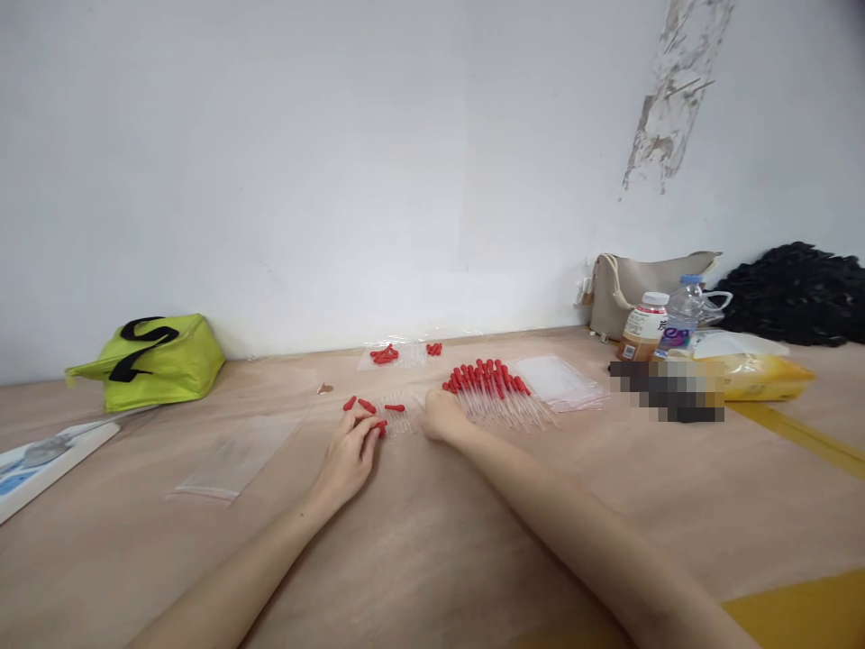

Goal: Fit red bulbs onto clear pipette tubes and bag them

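Observation:
My left hand (351, 453) pinches a red rubber dropper bulb (382, 429), partly covered by its fingertips. More loose red bulbs (395, 408) lie just beyond it, beside a small row of thin clear tubes (398, 419). My right hand (442, 416) is closed to the right of these tubes. Its fingertips are turned away, so what they hold cannot be made out; a faint clear sliver shows at their left. Against the right hand's far side spreads a pile of droppers (496, 392), clear tubes capped with red bulbs.
Behind lie a clear bag (412, 355) with tubes and red bulbs (385, 354). Plastic bags (558, 382) are stacked right; a flat zip bag (236, 460) lies left. Around stand a lime bag (166, 365), bottles (645, 329), a yellow packet (763, 377) and a beige bag (649, 270).

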`<state>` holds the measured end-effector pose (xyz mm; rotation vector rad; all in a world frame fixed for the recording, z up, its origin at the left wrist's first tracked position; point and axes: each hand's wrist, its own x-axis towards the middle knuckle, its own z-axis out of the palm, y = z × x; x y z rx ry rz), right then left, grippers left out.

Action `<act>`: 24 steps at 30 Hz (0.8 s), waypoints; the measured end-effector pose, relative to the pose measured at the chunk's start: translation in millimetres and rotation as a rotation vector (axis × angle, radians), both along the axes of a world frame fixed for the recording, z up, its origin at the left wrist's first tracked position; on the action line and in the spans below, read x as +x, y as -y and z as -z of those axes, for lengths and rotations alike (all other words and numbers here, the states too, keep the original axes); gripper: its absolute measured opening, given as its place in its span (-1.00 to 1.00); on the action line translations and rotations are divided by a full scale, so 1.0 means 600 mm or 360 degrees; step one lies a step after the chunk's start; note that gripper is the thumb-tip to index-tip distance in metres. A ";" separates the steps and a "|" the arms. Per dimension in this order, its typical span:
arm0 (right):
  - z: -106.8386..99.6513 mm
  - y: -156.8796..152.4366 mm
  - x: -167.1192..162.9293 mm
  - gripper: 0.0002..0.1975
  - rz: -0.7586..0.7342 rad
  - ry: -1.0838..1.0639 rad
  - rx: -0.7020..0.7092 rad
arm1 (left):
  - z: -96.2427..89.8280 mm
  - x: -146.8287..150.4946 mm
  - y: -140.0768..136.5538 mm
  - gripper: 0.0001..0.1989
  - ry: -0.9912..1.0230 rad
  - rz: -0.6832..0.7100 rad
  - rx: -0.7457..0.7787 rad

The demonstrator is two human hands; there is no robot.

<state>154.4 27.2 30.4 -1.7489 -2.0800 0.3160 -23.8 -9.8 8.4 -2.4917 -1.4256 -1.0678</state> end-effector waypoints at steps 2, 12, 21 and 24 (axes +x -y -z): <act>0.002 0.017 0.028 -0.81 -0.0025 0.0015 0.0083 | -0.003 0.011 0.012 -0.79 0.0053 0.0120 -0.0128; 0.052 0.097 0.137 -0.71 -0.0797 -0.0353 0.0541 | -0.002 0.057 0.056 -0.79 0.0211 0.0363 -0.0707; 0.055 0.110 0.119 -0.66 -0.0833 -0.0450 0.0525 | 0.002 0.051 0.054 -0.82 0.0277 0.0380 -0.0639; 0.056 0.112 0.119 -0.68 -0.0857 -0.0429 0.0515 | 0.005 0.051 0.051 -0.82 0.0309 0.0409 -0.0653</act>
